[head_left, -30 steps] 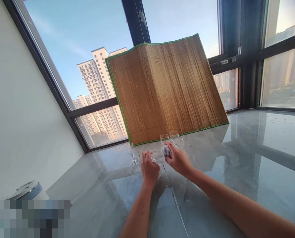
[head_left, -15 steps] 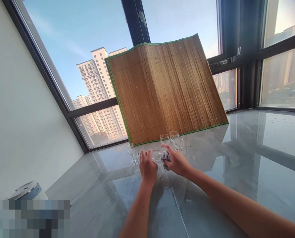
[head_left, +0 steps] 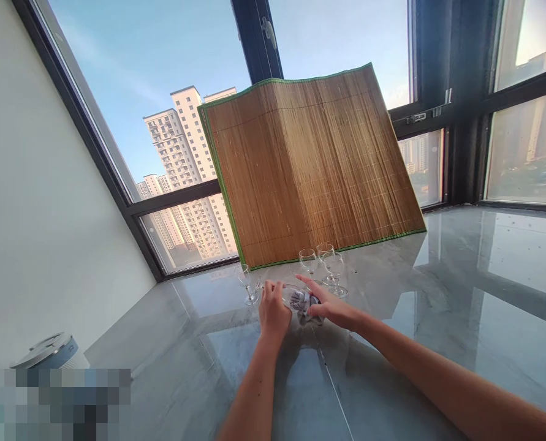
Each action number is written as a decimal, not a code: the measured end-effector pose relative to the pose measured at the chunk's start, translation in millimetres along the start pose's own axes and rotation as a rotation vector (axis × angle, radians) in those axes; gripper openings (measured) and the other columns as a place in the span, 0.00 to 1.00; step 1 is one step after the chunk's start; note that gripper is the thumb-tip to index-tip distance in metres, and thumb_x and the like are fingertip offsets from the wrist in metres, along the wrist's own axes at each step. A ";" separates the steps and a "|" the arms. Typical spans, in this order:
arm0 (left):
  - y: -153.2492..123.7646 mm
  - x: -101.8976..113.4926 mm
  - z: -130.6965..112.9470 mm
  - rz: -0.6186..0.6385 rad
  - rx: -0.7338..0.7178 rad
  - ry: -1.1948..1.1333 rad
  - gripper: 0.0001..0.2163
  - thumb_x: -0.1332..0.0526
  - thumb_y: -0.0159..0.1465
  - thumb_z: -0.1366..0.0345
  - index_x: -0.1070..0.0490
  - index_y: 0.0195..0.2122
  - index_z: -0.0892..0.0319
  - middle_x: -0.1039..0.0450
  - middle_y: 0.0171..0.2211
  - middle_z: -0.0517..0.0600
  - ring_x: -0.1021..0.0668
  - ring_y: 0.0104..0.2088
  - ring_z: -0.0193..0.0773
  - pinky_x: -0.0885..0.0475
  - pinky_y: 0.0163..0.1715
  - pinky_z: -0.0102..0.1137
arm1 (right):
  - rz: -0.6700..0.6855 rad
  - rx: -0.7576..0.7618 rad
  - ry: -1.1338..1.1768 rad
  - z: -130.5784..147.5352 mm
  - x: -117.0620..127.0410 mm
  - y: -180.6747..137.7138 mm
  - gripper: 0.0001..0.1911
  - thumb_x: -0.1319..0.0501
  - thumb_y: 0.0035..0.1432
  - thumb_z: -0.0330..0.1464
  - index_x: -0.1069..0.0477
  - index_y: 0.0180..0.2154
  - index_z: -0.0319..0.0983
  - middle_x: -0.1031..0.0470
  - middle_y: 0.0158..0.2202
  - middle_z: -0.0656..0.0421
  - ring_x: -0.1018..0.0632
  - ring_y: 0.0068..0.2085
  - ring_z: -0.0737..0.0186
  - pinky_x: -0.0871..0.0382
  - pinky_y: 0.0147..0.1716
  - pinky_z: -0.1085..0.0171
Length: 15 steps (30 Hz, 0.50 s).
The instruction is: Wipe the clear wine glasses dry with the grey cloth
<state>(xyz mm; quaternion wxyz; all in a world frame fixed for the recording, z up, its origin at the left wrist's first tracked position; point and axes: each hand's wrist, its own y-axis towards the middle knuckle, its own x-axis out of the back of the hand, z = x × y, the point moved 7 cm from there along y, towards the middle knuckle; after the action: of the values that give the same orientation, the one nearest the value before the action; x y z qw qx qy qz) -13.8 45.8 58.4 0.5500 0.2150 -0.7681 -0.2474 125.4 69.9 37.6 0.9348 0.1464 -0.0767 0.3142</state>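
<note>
The cloth (head_left: 304, 304) has slid leftward, we see, partly hiding the glass (head_left: 287, 293) between the hands; the left hand (head_left: 275, 311) curls round the glass, contact obscured; the right hand (head_left: 334, 308) pinches the cloth.

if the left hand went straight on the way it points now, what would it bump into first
Probably the lower part of the bamboo mat, propped up beyond the left hand, though one view leaves the depth between them unclear.

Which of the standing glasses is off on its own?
The stemmed glass to the left of the left hand. The other three standing glasses are grouped together just beyond the right hand.
</note>
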 end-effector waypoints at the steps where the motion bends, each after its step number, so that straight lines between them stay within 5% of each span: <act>1: -0.3 -0.3 1.3 -0.002 0.008 0.004 0.18 0.47 0.55 0.81 0.32 0.42 0.55 0.36 0.41 0.52 0.29 0.41 0.41 0.36 0.36 0.31 | 0.039 0.018 -0.048 1.3 -2.8 -0.8 0.49 0.42 0.44 0.26 0.57 0.68 0.44 0.26 0.43 0.58 0.25 0.37 0.61 0.32 0.39 0.62; 6: -0.6 0.0 3.3 -0.018 0.001 -0.022 0.19 0.48 0.53 0.83 0.35 0.42 0.56 0.36 0.42 0.52 0.30 0.42 0.42 0.35 0.38 0.31 | 0.107 0.176 -0.257 9.4 -9.7 -3.5 0.52 0.41 0.44 0.25 0.61 0.69 0.41 0.35 0.60 0.52 0.31 0.57 0.51 0.41 0.57 0.53; 13: 0.1 3.4 0.7 -0.006 -0.014 -0.094 0.21 0.50 0.50 0.85 0.36 0.41 0.56 0.36 0.42 0.52 0.30 0.43 0.41 0.35 0.40 0.31 | 0.089 0.240 -0.249 12.4 -17.6 -6.5 0.55 0.39 0.44 0.24 0.65 0.69 0.42 0.44 0.66 0.49 0.36 0.62 0.50 0.46 0.60 0.50; 15: -0.4 6.5 -0.9 -0.026 -0.013 -0.133 0.21 0.50 0.50 0.85 0.36 0.40 0.57 0.36 0.41 0.51 0.30 0.44 0.40 0.35 0.41 0.31 | 0.071 0.256 -0.191 14.1 -19.6 -6.8 0.56 0.39 0.44 0.23 0.65 0.69 0.43 0.39 0.63 0.50 0.32 0.57 0.52 0.40 0.57 0.53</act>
<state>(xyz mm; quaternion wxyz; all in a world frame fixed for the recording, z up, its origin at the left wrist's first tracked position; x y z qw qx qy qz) -14.9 41.5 63.2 0.4959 0.2044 -0.7986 -0.2731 113.3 49.1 44.8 0.8854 0.2906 -0.1296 0.3390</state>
